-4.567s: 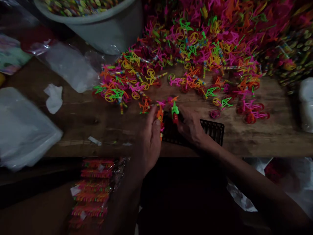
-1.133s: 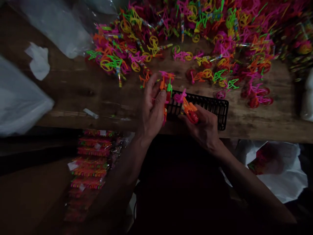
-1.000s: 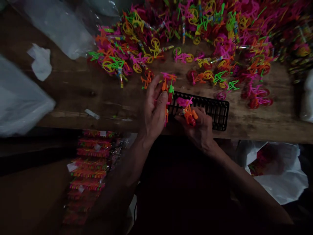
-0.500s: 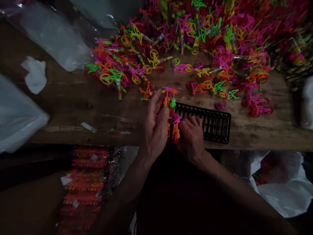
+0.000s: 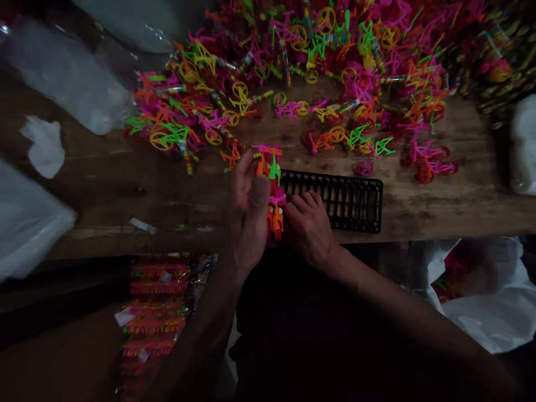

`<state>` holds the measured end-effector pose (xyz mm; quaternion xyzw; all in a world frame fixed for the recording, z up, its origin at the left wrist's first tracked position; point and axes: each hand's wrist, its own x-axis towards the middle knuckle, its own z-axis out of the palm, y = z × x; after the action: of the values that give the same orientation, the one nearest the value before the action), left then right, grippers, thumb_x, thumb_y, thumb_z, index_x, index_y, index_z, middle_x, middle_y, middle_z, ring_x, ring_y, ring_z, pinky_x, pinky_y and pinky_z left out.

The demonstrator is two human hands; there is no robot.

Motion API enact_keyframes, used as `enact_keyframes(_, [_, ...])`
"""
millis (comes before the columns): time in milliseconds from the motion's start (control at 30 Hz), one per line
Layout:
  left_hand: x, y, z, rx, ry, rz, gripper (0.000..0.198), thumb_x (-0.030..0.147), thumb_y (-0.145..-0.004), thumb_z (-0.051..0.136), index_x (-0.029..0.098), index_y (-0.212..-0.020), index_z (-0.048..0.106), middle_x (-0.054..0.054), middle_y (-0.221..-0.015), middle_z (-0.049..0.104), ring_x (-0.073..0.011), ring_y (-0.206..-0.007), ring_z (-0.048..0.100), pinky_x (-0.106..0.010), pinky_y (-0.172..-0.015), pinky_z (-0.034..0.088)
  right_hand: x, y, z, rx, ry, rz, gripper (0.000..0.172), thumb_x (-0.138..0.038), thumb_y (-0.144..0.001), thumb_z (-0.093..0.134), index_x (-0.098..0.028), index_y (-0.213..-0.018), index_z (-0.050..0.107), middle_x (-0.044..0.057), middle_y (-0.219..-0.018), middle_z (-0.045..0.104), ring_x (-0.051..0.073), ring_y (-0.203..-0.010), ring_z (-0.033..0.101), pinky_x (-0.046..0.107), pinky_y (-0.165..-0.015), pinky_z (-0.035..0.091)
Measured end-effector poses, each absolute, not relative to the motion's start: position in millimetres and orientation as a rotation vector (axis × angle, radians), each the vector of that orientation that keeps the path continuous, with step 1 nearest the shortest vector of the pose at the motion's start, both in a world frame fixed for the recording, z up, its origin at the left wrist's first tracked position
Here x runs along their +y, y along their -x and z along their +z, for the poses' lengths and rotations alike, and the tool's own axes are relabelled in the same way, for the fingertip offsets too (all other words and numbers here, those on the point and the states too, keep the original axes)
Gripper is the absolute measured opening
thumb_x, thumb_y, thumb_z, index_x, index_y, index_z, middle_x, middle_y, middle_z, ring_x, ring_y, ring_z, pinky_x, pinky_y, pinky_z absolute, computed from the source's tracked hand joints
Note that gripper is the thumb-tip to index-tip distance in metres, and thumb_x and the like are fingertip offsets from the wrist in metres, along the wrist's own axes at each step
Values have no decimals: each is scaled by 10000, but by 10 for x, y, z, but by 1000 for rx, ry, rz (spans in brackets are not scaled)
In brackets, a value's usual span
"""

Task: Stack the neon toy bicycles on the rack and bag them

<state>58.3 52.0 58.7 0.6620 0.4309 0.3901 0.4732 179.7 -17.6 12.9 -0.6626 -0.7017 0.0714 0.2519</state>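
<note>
Small plastic toy bicycles (image 5: 275, 192) in orange, green and pink stand close together at the left end of a black slotted rack (image 5: 355, 204). Against their left side lies my left hand (image 5: 251, 218), closed about them between the thumb and the long fingers. My right hand (image 5: 310, 226) is curled over the front part of the rack, its fingertips right beside the toys. What those right fingers grip is hidden beneath them.
Behind the rack spreads a big heap of bright toy bicycles (image 5: 293, 106) on the wooden table (image 5: 201, 190). Plastic bags (image 5: 33, 218) and a crumpled white piece (image 5: 45, 146) lie to the left. Below the edge are packed toys (image 5: 157, 307) and a white sack (image 5: 489, 324).
The view has shifted, so the table's contents sit further left. The held toy bicycles now stand closer together between my hands. Both hands keep nearly the same place at the rack.
</note>
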Motion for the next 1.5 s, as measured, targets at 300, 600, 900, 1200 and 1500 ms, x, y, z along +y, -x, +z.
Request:
enact_keyframes(300, [357, -780, 794, 1386, -1938, 852, 743, 220, -857, 699, 282, -1549, 438, -122, -1546, 557, -326, -1419, 562, -546, -1220, 441, -184, -1759, 101, -1921, 1795, 154, 202, -212, -1022, 523, -179, -1094, 709, 90, -954, 679, 259, -908, 551, 444, -935, 471])
enact_keyframes(600, [526, -551, 762, 1536, -2060, 740, 776, 263, -863, 701, 438, -1567, 425, -20, -1488, 624, -345, -1308, 652, -561, -1186, 488, 86, -2670, 520, -1903, 1709, 176, 238, -130, -1005, 469, -200, -975, 695, 65, -962, 711, 220, -909, 626, 354, -829, 508])
enact_keyframes(900, [525, -448, 727, 1550, -2051, 753, 821, 331, -897, 694, 531, -1599, 318, 16, -1569, 561, -345, -1342, 634, -550, -1196, 477, 1109, -3698, 424, -1996, 1981, -255, 195, -114, -949, 527, -169, -968, 713, 153, -1130, 676, 305, -1108, 529, 500, -989, 381])
enact_keyframes(1200, [552, -614, 758, 1613, -1925, 761, 800, 303, -869, 690, 290, -1613, 396, -139, -1498, 618, -401, -1285, 662, -626, -1115, 528, 816, -3670, 860, -1598, 1747, -160, 151, -364, -986, 600, -224, -953, 647, 51, -877, 667, 223, -875, 623, 466, -914, 501])
enact_keyframes(1500, [396, -529, 794, 1500, -1869, 830, 812, 169, -870, 682, 287, -1614, 379, -113, -1598, 527, -321, -1432, 562, -522, -1232, 440, 303, -2732, 575, -1100, 1269, 1031, 292, -489, -840, 787, -219, -947, 769, 8, -842, 766, 137, -703, 677, 288, -671, 562])
